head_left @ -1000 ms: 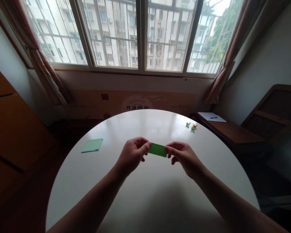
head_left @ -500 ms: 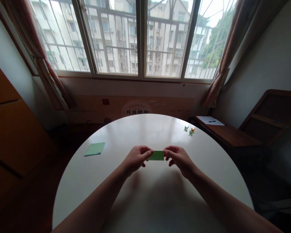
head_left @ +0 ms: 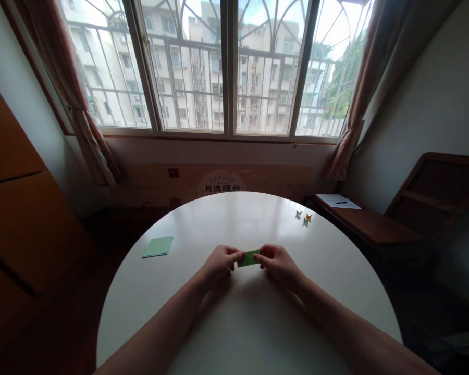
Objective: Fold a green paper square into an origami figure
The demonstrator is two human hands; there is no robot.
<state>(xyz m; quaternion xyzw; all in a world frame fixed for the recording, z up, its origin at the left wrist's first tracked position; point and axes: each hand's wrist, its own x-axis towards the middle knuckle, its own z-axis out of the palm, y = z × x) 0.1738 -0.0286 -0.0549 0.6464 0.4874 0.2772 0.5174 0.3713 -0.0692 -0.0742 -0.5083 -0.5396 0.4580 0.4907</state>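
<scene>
A small dark green rectangle of folded paper is held just above the white table between my two hands. My left hand pinches its left end between thumb and fingers. At the other end my right hand grips it the same way, its thumb lying over the paper's edge. The fingertips behind the paper are hidden.
A stack of light green paper squares lies on the left of the round white table. Several tiny origami figures, green and orange, stand at the back right. A wooden bench with a paper sheet is beyond.
Both hands have come lower, toward the tabletop, with the green paper. It has turned from slanting down rightward to slightly up rightward, and the right hand covers more of it. The camera view has tilted up.
</scene>
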